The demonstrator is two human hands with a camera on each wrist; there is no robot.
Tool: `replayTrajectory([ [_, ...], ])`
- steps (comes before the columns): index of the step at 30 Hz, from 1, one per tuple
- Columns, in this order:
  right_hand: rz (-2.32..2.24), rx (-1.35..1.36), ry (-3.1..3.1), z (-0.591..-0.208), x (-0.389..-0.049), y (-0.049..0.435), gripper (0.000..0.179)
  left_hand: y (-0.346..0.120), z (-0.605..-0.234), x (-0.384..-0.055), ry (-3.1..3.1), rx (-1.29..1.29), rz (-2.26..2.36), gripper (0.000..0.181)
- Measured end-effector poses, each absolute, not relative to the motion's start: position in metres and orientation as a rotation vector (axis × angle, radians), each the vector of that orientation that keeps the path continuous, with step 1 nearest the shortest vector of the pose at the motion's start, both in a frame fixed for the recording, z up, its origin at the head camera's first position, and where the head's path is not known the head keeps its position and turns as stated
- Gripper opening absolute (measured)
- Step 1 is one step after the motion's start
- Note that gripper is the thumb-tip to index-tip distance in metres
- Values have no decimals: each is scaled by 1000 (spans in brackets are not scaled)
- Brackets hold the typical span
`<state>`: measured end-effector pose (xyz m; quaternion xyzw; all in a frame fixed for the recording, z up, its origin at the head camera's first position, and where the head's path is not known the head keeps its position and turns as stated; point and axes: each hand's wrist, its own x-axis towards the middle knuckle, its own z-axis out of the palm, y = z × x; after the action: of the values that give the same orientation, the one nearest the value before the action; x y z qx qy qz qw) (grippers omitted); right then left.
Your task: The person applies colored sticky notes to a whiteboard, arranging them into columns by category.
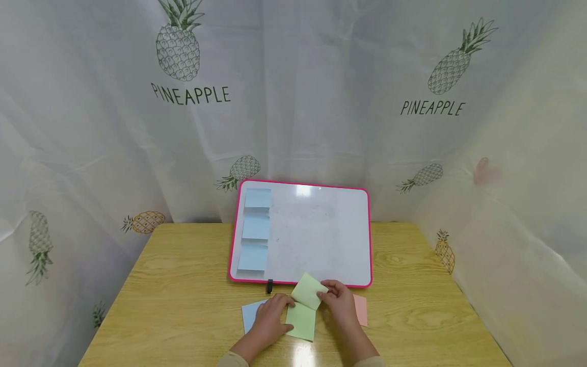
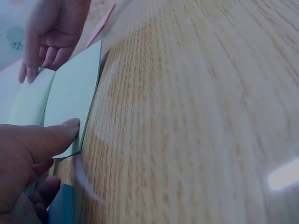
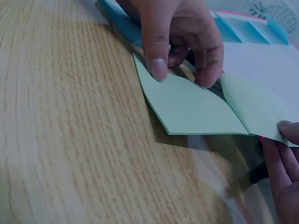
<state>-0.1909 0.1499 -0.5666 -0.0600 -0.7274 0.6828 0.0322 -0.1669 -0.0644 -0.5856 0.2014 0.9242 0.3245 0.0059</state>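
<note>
Cuffs (image 1: 232, 360) at bottom edge, beige; my left hand (image 1: 270, 320) grips the green pad (image 1: 301, 322) along its left side, thumb on the top face, index at the far left corner; pad is in front of me, near middle of the wooden table (image 1: 422, 306), casting a shadow on it; can't tell if its underside touches the wood; blue pad (image 1: 249, 313) lies partly hidden by that same hand; my right hand (image 1: 340, 304) pinches the right corner of the lifted green sheet (image 1: 309, 290), thumb above, fingers underneath; sheet is folded back, joined to the pad at its far edge; pink pad (image 1: 361, 309) just beyond my right wrist, partly covered; small black object (image 1: 269, 286) at the whiteboard's bottom rim; whiteboard (image 1: 318, 234), pink frame, three blue notes (image 1: 255, 226) in a left column; pineapple-print curtain (image 1: 312, 102) behind.
</note>
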Motion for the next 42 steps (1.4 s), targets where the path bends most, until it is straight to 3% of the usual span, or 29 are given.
replayTrajectory([
  [19, 2081, -105, -2296, -536, -211, 153, 28, -66, -576, -166, 2914, 581, 1035, 46],
  [25, 2050, 9, -2318, -521, -221, 154, 25, -71, -550, -175, 2844, 424, 1224, 34],
  [29, 1989, 89, -2340, -506, -231, 155, 19, -74, -528, -187, 2904, 453, 1286, 28],
  [42, 1982, 200, -2304, -473, -263, 151, 13, -72, -482, -237, 3034, 446, 1316, 47],
])
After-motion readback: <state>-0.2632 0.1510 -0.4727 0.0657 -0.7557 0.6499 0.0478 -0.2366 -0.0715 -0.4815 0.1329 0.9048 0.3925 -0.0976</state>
